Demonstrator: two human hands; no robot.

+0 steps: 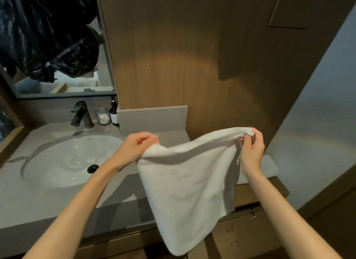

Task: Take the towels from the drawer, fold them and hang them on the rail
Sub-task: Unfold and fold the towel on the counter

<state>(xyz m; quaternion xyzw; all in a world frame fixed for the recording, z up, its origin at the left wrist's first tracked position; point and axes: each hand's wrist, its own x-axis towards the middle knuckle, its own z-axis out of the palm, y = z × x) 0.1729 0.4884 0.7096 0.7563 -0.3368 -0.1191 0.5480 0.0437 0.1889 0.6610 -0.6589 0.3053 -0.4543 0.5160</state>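
Dangling white towel, grey counter, oval sink, black faucet, wood-panelled wall

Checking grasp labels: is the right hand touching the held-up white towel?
Touching. The head view shows the right hand pinching the white towel at its upper corner, cloth bunched between its fingers and thumb.

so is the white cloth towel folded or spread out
Spread out, not folded: the white towel hangs loose between the left hand and right hand, each pinching a top corner.
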